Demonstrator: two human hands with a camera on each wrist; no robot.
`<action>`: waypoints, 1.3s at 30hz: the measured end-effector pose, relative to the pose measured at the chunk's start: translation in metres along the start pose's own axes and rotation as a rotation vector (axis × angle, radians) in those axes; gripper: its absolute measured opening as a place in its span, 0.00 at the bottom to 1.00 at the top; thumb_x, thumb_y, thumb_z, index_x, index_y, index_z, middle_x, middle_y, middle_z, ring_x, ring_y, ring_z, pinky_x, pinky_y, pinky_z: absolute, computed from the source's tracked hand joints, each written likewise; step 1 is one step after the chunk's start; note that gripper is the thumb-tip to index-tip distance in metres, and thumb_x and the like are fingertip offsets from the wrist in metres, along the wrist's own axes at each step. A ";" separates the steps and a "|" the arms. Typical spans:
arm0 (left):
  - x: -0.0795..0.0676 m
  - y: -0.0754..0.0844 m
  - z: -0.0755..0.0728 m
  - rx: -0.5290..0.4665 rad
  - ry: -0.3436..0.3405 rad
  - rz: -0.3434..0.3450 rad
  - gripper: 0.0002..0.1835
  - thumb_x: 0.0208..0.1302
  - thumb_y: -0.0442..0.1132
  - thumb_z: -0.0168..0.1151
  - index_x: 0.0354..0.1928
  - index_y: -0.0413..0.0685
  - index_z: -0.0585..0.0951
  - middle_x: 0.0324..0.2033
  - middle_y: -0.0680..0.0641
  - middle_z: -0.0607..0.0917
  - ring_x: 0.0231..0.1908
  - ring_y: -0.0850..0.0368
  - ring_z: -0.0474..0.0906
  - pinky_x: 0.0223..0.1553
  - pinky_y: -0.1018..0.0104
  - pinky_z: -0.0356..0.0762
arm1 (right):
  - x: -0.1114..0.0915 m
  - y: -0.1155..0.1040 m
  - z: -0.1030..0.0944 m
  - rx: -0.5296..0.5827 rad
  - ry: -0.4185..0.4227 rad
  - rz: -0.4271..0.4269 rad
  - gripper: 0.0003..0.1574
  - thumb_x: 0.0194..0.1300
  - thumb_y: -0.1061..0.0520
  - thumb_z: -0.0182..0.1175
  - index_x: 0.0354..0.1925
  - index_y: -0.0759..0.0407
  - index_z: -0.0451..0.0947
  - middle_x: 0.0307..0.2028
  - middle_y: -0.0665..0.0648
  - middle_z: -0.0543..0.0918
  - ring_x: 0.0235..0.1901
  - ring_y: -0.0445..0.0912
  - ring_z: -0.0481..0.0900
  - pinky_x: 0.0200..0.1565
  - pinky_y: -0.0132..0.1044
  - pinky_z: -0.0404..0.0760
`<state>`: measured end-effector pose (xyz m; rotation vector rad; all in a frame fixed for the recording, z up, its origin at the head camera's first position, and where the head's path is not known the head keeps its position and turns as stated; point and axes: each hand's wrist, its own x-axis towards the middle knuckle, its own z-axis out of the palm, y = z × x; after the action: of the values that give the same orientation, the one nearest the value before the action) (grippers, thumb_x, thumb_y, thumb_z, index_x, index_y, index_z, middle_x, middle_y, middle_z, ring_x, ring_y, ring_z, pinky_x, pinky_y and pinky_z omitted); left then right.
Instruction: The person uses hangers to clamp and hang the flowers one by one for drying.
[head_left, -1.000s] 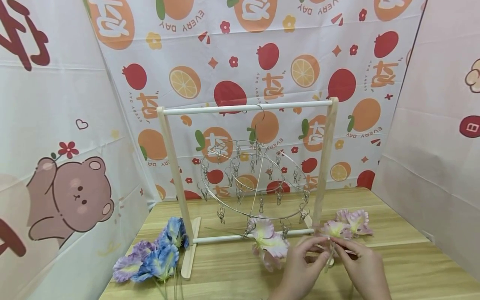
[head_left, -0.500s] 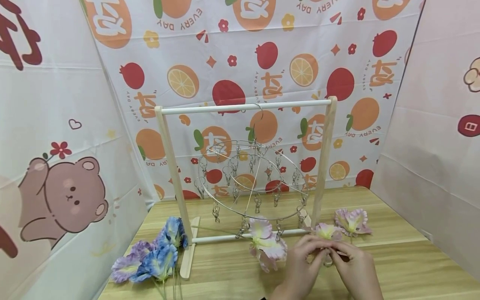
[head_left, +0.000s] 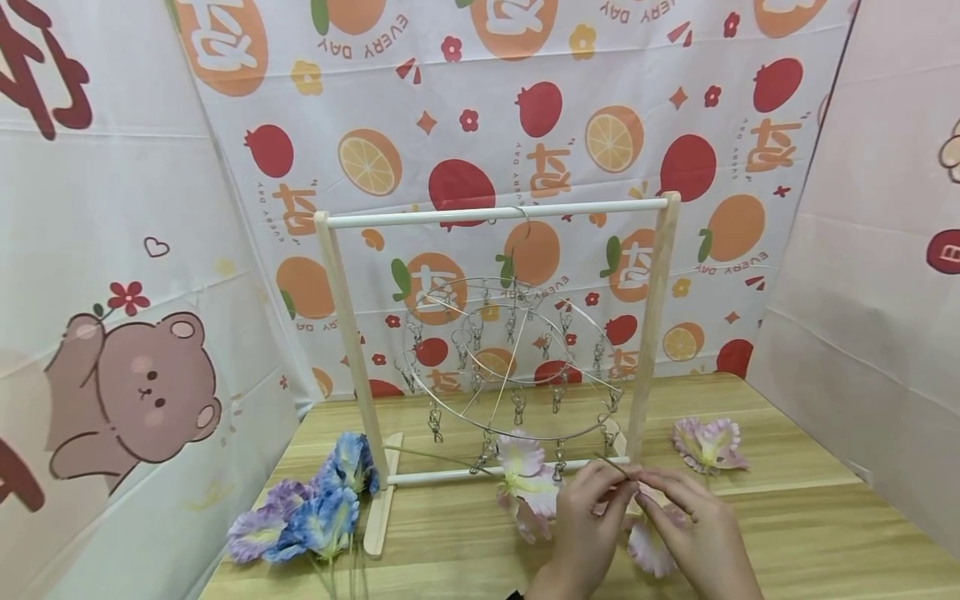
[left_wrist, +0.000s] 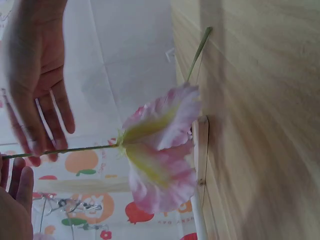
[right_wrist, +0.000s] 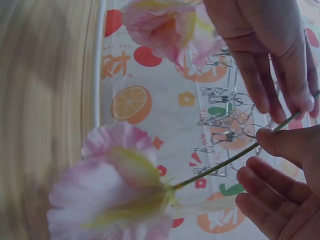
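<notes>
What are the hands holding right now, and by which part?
The left hand and right hand both pinch a pink flower by its green stem, clear of the petals.

Standing by, I see the person's bare left hand (head_left: 588, 521) and bare right hand (head_left: 693, 533) nearly meeting before the lower right corner of the pale-wood, white-barred rack (head_left: 652, 333), wrists angled toward each other. Each pinches between thumb and fingertips, the right's other fingers loosely bent.
</notes>
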<state>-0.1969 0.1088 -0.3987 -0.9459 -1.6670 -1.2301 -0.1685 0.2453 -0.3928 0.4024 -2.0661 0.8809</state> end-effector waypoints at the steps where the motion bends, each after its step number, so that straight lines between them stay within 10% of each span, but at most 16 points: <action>1: 0.001 0.000 -0.002 0.000 0.007 -0.010 0.09 0.61 0.29 0.61 0.44 0.41 0.82 0.35 0.47 0.86 0.35 0.62 0.85 0.39 0.87 0.80 | 0.000 0.000 0.001 0.011 -0.001 -0.010 0.24 0.41 0.73 0.72 0.38 0.54 0.86 0.36 0.53 0.87 0.47 0.12 0.69 0.49 0.04 0.67; 16: 0.001 0.004 -0.030 -0.136 0.069 -0.237 0.11 0.65 0.32 0.59 0.48 0.41 0.79 0.34 0.42 0.86 0.32 0.55 0.86 0.35 0.77 0.85 | -0.001 -0.010 0.018 0.142 -0.055 -0.137 0.23 0.43 0.77 0.69 0.35 0.55 0.84 0.30 0.49 0.87 0.36 0.23 0.80 0.34 0.13 0.80; 32: -0.004 -0.001 -0.048 -0.055 0.129 -0.270 0.09 0.63 0.32 0.61 0.45 0.45 0.81 0.32 0.44 0.86 0.29 0.56 0.85 0.33 0.77 0.85 | 0.015 -0.023 0.020 0.193 -0.218 0.188 0.09 0.60 0.64 0.64 0.41 0.57 0.81 0.28 0.49 0.85 0.27 0.27 0.79 0.25 0.23 0.83; 39: -0.009 -0.004 -0.056 -0.025 0.168 -0.260 0.10 0.61 0.29 0.62 0.45 0.44 0.81 0.32 0.43 0.86 0.28 0.56 0.85 0.32 0.77 0.85 | 0.035 -0.015 0.019 0.236 -0.383 0.275 0.25 0.66 0.56 0.60 0.59 0.62 0.72 0.29 0.50 0.81 0.23 0.31 0.75 0.23 0.28 0.82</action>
<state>-0.1875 0.0528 -0.3988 -0.6338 -1.6798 -1.4625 -0.1926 0.2225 -0.3657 0.4457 -2.4145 1.3027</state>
